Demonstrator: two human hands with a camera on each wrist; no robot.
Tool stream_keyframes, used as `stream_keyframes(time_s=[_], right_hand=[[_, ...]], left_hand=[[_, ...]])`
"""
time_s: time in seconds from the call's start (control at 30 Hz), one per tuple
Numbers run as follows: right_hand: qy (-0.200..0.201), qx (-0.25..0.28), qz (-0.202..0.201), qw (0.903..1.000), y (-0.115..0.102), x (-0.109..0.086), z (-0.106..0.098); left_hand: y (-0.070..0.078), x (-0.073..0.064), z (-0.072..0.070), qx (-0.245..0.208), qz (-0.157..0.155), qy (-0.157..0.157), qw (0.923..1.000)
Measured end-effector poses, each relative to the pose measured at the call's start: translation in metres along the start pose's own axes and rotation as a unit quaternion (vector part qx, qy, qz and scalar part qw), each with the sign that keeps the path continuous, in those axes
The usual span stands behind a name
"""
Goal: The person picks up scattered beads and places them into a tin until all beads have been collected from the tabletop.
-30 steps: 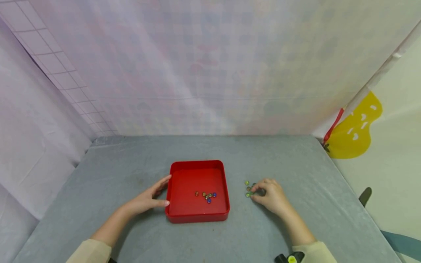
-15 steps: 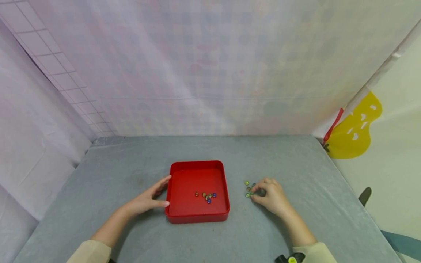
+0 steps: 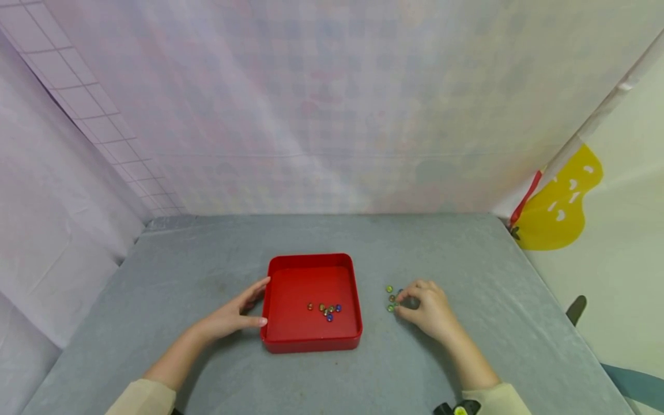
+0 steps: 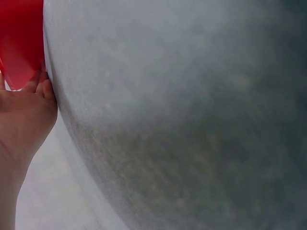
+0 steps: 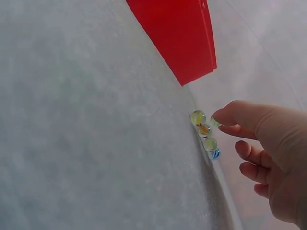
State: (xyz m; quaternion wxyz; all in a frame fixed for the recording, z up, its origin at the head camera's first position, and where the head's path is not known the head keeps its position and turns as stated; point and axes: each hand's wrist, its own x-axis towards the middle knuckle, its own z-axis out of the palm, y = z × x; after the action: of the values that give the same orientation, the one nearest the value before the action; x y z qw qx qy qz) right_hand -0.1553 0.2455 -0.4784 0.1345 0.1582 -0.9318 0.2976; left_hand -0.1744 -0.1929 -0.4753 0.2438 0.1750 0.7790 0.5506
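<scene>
A square red tray [image 3: 311,344] stands on the grey cloth, with several glass marbles [image 3: 321,308] in its near half. My left hand [image 3: 228,317] rests at the tray's left side, thumb and index finger spread, their tips at the rim. In the left wrist view its fingers [image 4: 44,88] lie against the red wall. To the right of the tray, my right hand [image 3: 427,308] pinches a clear green marble [image 5: 215,122] between thumb and index finger. Beside that marble lie a yellow marble [image 5: 197,117], an orange-streaked marble [image 5: 205,130], a greenish marble [image 5: 210,144] and a blue marble [image 5: 216,154].
Grey cloth [image 3: 233,242] covers the table. A pale checked curtain [image 3: 332,115] hangs along the back edge, and white sheets [image 3: 52,230] close off the left. On the right is a light cloth with a yellow printed shape [image 3: 555,213].
</scene>
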Motion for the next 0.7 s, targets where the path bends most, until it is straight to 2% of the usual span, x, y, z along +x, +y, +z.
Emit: stream_keyframes(time_s=[0.2, 0.5, 0.7], right_hand=[[0.018, 0.003, -0.018, 0.9997, -0.002, 0.001, -0.001], [0.020, -0.001, -0.014, 0.9997, -0.006, 0.002, -0.002], [0.025, -0.007, -0.025, 0.9993, -0.011, 0.004, -0.002]], left_hand=[[0.001, 0.000, 0.000, 0.000, -0.001, 0.001, 1.0000], [0.000, -0.001, -0.002, -0.003, 0.020, -0.010, 0.9997], [-0.001, 0.000, -0.002, -0.005, 0.018, -0.011, 0.9998]])
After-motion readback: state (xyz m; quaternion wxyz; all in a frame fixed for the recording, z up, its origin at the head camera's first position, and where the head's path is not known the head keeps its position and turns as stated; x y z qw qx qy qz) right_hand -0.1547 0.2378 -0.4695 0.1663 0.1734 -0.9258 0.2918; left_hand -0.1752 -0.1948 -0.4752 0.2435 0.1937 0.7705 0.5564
